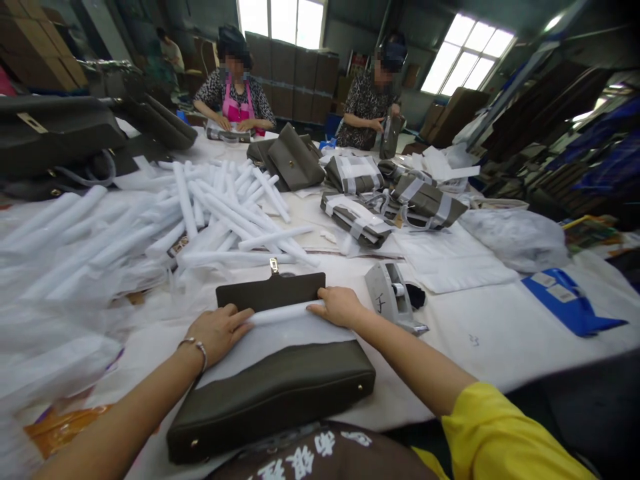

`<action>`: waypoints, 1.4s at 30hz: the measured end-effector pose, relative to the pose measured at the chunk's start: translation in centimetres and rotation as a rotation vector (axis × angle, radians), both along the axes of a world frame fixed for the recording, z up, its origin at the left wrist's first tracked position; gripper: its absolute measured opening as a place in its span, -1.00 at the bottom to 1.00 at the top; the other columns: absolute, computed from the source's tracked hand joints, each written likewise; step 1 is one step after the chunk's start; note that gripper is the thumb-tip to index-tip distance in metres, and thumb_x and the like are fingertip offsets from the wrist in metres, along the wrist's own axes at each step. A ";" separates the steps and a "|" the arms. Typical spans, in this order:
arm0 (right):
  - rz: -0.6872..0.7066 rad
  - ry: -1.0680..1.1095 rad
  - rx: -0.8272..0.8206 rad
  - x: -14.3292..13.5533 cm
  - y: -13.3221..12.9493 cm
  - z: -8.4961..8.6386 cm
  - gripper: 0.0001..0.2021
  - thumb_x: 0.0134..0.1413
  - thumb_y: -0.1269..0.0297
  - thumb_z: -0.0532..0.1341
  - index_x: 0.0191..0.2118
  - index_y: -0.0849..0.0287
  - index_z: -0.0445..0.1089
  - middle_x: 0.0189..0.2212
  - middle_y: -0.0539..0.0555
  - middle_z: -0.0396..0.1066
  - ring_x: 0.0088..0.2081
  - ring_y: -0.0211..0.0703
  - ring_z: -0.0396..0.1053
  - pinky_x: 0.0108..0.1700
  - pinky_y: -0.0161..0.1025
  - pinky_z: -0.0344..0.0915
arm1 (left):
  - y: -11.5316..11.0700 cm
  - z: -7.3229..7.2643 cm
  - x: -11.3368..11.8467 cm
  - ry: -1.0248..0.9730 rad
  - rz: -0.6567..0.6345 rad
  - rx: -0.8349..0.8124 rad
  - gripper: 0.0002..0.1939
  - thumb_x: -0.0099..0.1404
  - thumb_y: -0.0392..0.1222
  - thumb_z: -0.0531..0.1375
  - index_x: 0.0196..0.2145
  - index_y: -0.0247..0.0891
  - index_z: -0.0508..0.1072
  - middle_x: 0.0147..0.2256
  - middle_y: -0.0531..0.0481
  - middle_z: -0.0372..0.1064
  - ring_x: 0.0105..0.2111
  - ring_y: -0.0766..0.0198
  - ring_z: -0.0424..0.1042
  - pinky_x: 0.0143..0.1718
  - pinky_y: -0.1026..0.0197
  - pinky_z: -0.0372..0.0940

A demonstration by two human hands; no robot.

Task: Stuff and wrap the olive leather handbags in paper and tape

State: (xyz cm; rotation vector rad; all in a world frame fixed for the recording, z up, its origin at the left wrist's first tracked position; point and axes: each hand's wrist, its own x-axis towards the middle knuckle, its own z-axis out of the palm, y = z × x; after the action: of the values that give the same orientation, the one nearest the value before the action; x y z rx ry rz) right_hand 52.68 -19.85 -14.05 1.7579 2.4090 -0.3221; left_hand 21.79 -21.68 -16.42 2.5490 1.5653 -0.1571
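A dark olive handbag lies on the table right in front of me, its base turned my way and its flap with a gold clasp folded out to the far side. Across the bag, along the flap, runs a white padding roll, with a thin white sheet spread below it. My left hand, wearing a bracelet, has curled fingers on the roll's left end. My right hand grips its right end, thumb below and fingertips at the flap's corner.
White rolls are heaped beyond the bag. A grey tape dispenser stands to its right, near a blue packet. Wrapped handbags lie farther back. Two people work across the table. More dark bags are piled far left.
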 end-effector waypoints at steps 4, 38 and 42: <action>0.252 0.051 0.099 -1.0 -1.1 2.3 -0.60 0.13 0.02 0.09 -0.01 0.15 0.33 -0.10 0.25 0.36 -0.02 0.11 0.27 0.01 -0.02 0.13 | -0.2 0.9 0.6 0.038 -0.059 0.078 -0.58 0.33 0.10 -0.13 -0.02 0.02 0.37 -0.25 -0.08 0.29 -0.27 0.12 0.29 -0.21 0.08 0.11; 0.451 0.327 -0.230 -1.8 -2.8 0.1 -0.56 0.06 -0.17 0.08 0.04 -0.22 0.33 0.30 0.00 -0.14 0.28 0.16 -0.16 0.17 0.32 -0.29 | -2.3 0.6 4.1 -0.576 -0.152 -0.547 -0.62 0.18 -0.04 0.15 -0.04 -0.14 0.43 -0.04 0.03 0.40 -0.03 0.20 0.33 0.08 0.17 0.15; 0.415 0.323 -0.202 -2.0 -2.9 -0.3 -0.60 0.13 -0.16 0.00 0.00 -0.24 0.35 0.29 -0.03 -0.09 0.27 0.13 -0.12 0.17 0.32 -0.24 | -2.2 0.1 4.0 -0.560 -0.148 -0.522 -0.61 0.18 -0.01 0.17 -0.05 -0.14 0.43 -0.06 0.03 0.41 -0.05 0.19 0.34 0.05 0.18 0.17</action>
State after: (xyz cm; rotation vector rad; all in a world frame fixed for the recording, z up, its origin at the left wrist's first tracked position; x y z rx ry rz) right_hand 50.70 -22.75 -14.37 1.1575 2.7593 -0.8111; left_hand 25.80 -23.87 -16.34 2.0493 0.9703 0.1130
